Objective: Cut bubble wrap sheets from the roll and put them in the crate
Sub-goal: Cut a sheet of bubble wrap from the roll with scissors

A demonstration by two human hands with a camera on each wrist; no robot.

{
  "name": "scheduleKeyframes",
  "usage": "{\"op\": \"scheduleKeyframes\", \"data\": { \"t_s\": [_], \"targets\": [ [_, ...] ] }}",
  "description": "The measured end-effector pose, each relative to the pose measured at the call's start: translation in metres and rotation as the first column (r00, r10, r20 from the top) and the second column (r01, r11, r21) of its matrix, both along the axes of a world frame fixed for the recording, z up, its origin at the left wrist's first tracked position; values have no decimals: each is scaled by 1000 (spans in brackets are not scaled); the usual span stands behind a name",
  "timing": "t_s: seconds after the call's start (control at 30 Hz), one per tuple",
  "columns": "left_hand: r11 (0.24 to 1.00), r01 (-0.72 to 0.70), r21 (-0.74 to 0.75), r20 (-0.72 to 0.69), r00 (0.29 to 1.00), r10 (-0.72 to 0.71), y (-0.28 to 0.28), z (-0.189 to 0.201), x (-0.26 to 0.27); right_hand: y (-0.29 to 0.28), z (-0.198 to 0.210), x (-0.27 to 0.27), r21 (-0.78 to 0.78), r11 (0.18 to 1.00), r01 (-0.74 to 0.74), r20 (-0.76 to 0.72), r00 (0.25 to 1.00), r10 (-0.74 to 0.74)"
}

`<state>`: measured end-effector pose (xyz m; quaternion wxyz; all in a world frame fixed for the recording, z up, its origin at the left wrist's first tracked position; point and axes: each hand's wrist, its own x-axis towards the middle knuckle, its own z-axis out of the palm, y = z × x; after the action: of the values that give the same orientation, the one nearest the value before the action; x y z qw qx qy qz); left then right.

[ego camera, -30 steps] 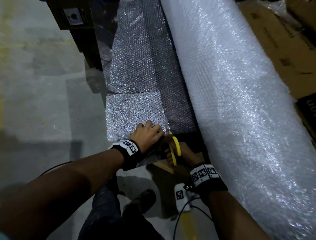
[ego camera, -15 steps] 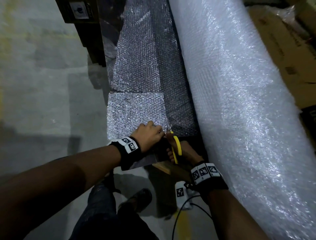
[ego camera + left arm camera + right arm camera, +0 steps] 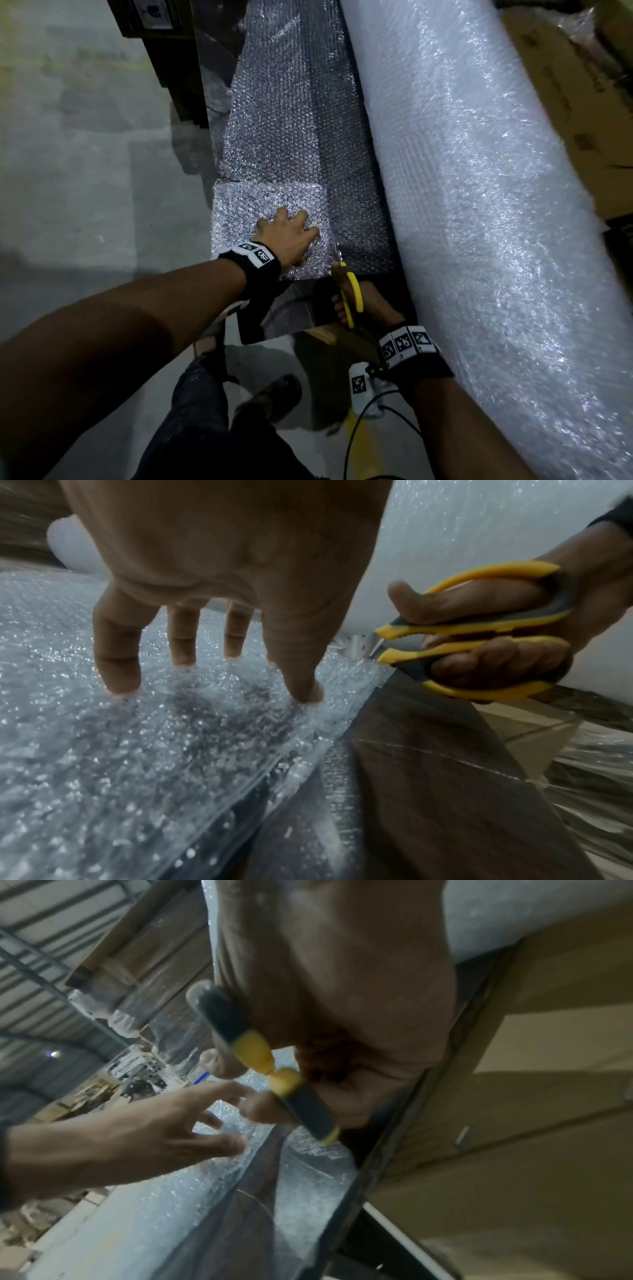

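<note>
A huge roll of white bubble wrap lies along my right side, running from near my right elbow to the top of the head view. Brown cardboard boxes sit beyond it at far right. To the left of the roll, a length of bubble wrap sheet is drawn out flat from it, over a dark surface whose kind I cannot make out. The grey concrete floor fills the left of the view. No crate is anywhere I can recognise.

The nearest part of the sheet, a brighter rectangular patch, lies under my left hand. That hand is flat on it, fingers straight and spread, with the tips pressing into the bubbles. A black band with printed markers wraps that wrist.

Just beside it, to the right, my right hand grips yellow-and-grey scissors. My thumb sits through the upper handle loop and my other fingers curl through the lower one. The two handles are close together, nearly touching. The metal blades point away from me and meet the near edge of the sheet, right of my left thumb. My dark trouser leg and a sandalled foot show below, on the floor.
</note>
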<state>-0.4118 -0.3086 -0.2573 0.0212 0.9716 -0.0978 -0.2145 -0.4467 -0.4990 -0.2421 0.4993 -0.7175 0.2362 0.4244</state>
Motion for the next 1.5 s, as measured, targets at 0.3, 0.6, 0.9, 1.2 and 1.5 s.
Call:
{"op": "scheduleKeyframes", "data": {
  "t_s": [0.3, 0.6, 0.9, 1.2, 1.5],
  "targets": [
    [1000, -5, 8, -22, 1000, 5, 0, 2, 2, 8, 2, 8, 40, 999, 30, -68, 997, -27],
    [999, -34, 12, -61, 998, 34, -2, 7, 5, 9, -1, 18, 16, 1000, 14, -7, 1000, -14],
    [998, -64, 1, -123, 990, 64, -4, 10, 16, 14, 1, 24, 19, 1000, -1, 35, 999, 0],
    [996, -84, 5, -142, 986, 84, -6, 10, 19, 17, 2, 34, -20, 1000, -19, -6, 1000, 19],
    [993, -114, -11, -147, 983, 111, -7, 8, 22, 20, 7, 45, 0, 998, -56, -114, 992, 56]
  ]
}}
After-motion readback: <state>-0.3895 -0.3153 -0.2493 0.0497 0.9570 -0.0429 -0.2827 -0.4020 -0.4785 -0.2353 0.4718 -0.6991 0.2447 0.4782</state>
